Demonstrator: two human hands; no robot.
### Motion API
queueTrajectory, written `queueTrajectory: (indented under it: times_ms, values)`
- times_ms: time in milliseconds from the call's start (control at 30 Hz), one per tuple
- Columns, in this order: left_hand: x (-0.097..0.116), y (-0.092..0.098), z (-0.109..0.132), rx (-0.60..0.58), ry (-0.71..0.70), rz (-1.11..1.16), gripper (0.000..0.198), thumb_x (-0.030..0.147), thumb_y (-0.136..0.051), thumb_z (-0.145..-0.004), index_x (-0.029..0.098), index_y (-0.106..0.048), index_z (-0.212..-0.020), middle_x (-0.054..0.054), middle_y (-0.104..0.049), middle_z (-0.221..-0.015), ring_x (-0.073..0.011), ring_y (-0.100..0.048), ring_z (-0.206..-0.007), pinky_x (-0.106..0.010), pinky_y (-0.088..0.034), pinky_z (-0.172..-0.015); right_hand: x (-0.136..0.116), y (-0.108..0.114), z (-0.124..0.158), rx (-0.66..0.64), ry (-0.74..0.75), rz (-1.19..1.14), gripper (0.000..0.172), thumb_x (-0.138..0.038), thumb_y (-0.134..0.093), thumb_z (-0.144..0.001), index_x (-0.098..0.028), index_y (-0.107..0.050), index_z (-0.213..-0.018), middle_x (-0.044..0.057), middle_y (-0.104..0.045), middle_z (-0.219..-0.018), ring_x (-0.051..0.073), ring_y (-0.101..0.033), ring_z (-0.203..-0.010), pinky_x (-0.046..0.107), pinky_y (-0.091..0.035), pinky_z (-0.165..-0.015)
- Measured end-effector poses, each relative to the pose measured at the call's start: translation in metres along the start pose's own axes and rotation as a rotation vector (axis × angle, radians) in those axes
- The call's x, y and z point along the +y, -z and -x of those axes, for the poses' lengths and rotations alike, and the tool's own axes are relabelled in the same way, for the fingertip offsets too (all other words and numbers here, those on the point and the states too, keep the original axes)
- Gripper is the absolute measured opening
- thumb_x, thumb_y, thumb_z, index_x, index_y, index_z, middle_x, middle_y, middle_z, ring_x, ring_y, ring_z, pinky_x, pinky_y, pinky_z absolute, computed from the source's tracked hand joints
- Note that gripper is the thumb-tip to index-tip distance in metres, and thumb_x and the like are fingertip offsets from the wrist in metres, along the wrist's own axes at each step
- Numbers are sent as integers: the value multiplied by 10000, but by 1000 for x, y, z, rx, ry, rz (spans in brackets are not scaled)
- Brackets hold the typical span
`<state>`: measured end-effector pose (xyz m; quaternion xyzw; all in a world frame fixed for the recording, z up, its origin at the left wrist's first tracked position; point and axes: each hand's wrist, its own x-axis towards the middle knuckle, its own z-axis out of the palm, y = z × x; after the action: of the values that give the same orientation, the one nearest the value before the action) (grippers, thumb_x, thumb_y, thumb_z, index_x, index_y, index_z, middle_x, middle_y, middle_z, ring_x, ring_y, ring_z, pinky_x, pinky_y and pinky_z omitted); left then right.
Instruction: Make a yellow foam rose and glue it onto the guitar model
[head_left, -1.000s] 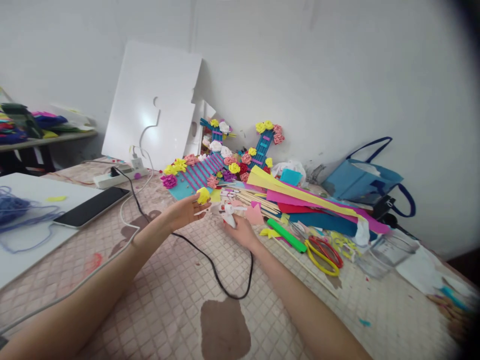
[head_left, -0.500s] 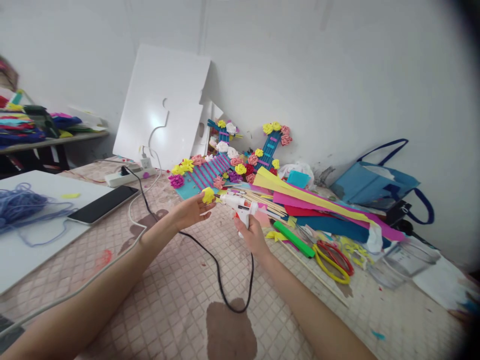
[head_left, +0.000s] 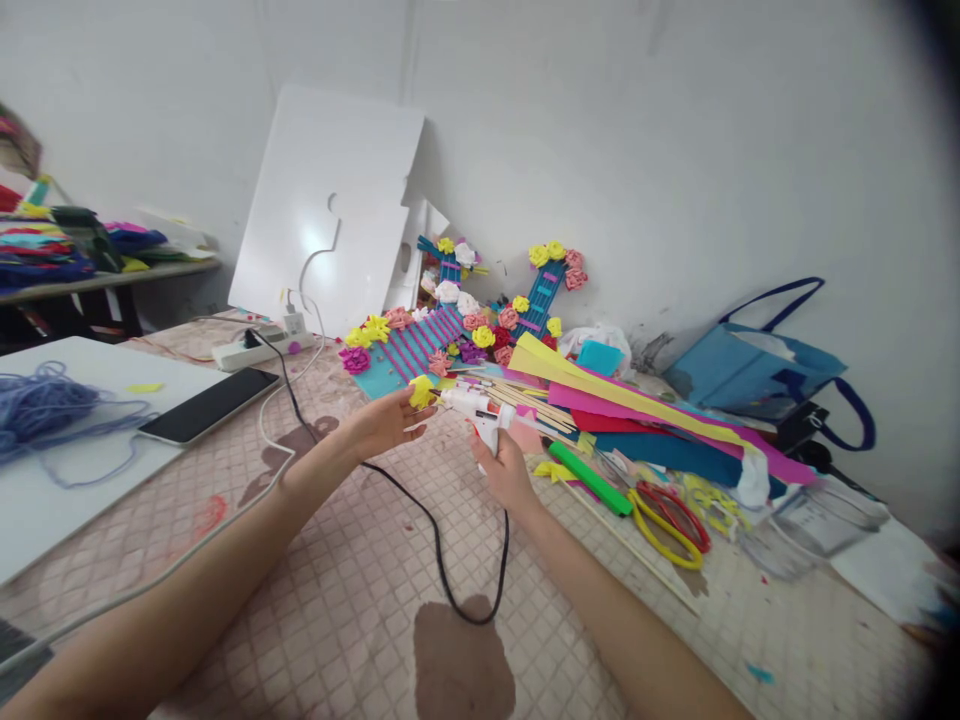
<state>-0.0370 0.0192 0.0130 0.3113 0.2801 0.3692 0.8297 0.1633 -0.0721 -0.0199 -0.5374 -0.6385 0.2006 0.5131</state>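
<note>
In my right hand (head_left: 504,468) is a white glue gun (head_left: 480,408), gripped by its handle, with a black cord (head_left: 439,560) hanging down and looping over the table. The gun's nozzle points left, at or very near a small yellow paper flower (head_left: 421,391). My left hand (head_left: 386,422) pinches that flower near the thumb and index finger, its other fingers stretched out below. Just behind the hands lies a teal panel with purple strips (head_left: 424,345), edged with paper flowers in yellow, pink, white and magenta.
Scissors with yellow and red handles (head_left: 671,530), a green marker-like stick (head_left: 592,478), wooden sticks and coloured paper strips (head_left: 637,405) lie to the right, before a blue bag (head_left: 757,365). Leftward are a phone (head_left: 210,405), a power strip (head_left: 259,350) and blue yarn (head_left: 49,410) on a white board.
The view has shifted very slightly. Both hands keep nearly the same pose, with the glue gun's nozzle still at the yellow flower.
</note>
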Motion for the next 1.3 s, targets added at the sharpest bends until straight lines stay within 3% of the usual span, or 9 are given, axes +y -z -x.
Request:
queueTrajectory:
  times_ms: [600,933,1300]
  values:
    - [1,-1,2,-2,-5,-1,163,259,-511,-906,167,-611,-996,-57,-676,-954,-164,-651,-881,-273,-466,-719,0,-2,2,-10,-29,24,349,-486,-462,-861,-178,-582,-973,21,-607,-768,188,-531,-706,294,-416,-651]
    - [-2,1,0,-3,9,0,166,249,-523,-900,169,-607,-1020,-63,-677,-983,-162,-659,-862,-276,-471,-706,0,-3,2,19,-18,32,352,-503,-454,-860,-174,-579,-867,10,-599,-719,175,-529,-662,282,-405,-618]
    - [-1,4,-1,-7,-7,1,141,245,-557,-876,181,-601,-993,-48,-678,-925,-161,-662,-863,-271,-470,-714,-1,-4,4,-10,-11,37,356,-492,-459,-860,-186,-580,-994,24,-615,-783,199,-546,-740,300,-421,-656]
